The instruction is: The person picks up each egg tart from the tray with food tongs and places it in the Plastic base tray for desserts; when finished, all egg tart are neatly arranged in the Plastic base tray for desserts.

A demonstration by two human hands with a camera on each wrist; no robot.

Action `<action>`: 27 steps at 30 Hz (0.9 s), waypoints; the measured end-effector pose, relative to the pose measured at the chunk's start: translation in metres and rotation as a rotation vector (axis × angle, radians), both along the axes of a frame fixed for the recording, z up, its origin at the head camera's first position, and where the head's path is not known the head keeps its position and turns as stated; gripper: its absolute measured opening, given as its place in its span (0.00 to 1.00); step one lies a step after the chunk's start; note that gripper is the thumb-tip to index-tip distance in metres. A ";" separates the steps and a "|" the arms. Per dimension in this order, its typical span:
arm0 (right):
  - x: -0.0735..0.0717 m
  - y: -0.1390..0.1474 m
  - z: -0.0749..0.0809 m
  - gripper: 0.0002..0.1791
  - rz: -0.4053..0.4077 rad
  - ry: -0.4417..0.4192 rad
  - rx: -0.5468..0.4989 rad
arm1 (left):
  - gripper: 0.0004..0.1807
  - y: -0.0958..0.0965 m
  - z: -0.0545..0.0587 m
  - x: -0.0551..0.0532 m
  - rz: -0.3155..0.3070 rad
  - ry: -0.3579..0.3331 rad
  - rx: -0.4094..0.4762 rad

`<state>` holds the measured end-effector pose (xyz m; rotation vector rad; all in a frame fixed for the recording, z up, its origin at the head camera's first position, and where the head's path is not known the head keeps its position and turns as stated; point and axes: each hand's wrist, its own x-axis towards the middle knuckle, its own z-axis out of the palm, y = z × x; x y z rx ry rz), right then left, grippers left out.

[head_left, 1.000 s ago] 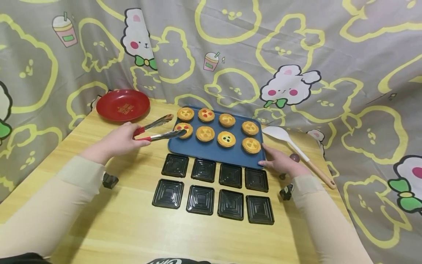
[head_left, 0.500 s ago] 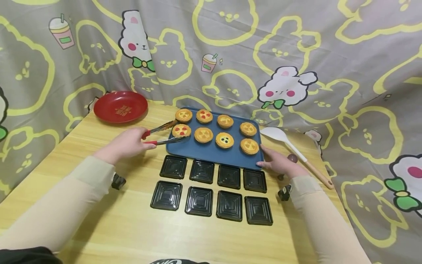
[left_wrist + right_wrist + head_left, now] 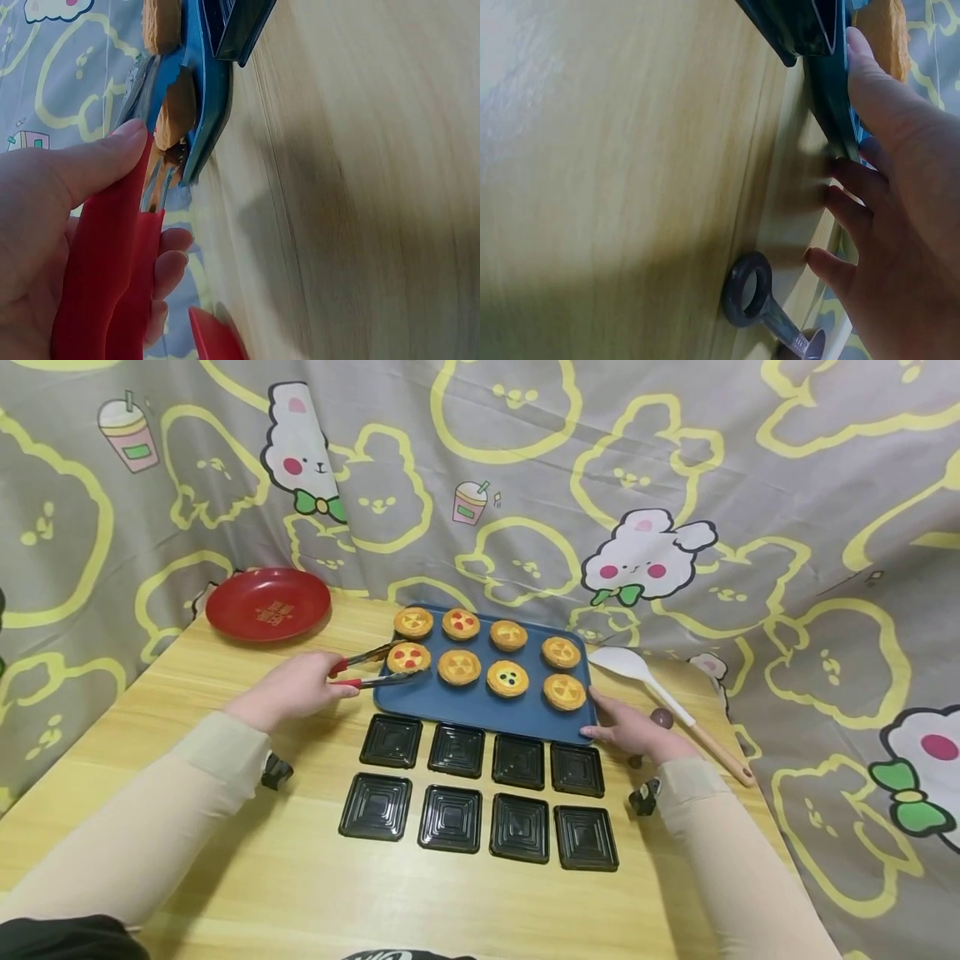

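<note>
My left hand (image 3: 288, 692) grips red-handled metal tongs (image 3: 347, 684). Their arms lie on either side of a red-topped egg tart (image 3: 408, 657), at the front left corner of a blue baking tray (image 3: 480, 714). In the left wrist view, thumb and fingers wrap the red handle (image 3: 105, 255), and the tips reach a tart (image 3: 176, 112). My right hand (image 3: 630, 727) holds the tray's right end, thumb on the rim (image 3: 829, 97) and the other fingers spread along its outside. Several more tarts, such as a plain one (image 3: 459, 668) and a dark-dotted one (image 3: 507, 678), stand in two rows.
Several black square plastic holders (image 3: 452, 818) lie in two rows before the tray. A red plate (image 3: 267, 604) sits back left. Right of the tray lie a white spoon with wooden handle (image 3: 723, 753) and a small ring-handled spoon (image 3: 742, 292). A patterned curtain (image 3: 517, 435) hangs behind.
My left hand has moved right with the tongs, bringing their tips from partly over the red-topped tart to either side of it. The right hand stays at the tray's edge.
</note>
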<state>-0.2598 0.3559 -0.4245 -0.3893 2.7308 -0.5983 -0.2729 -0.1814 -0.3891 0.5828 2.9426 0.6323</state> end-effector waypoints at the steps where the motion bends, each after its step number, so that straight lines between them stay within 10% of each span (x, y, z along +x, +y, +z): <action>1: 0.000 0.000 0.000 0.52 0.004 0.001 0.001 | 0.17 0.000 0.000 0.000 0.002 0.006 -0.004; 17: -0.001 0.000 -0.001 0.59 0.035 -0.029 -0.033 | 0.14 -0.005 0.006 0.010 0.006 0.072 -0.014; 27: -0.002 0.000 -0.002 0.61 0.039 -0.035 -0.045 | 0.15 -0.020 0.037 0.046 -0.035 0.091 -0.027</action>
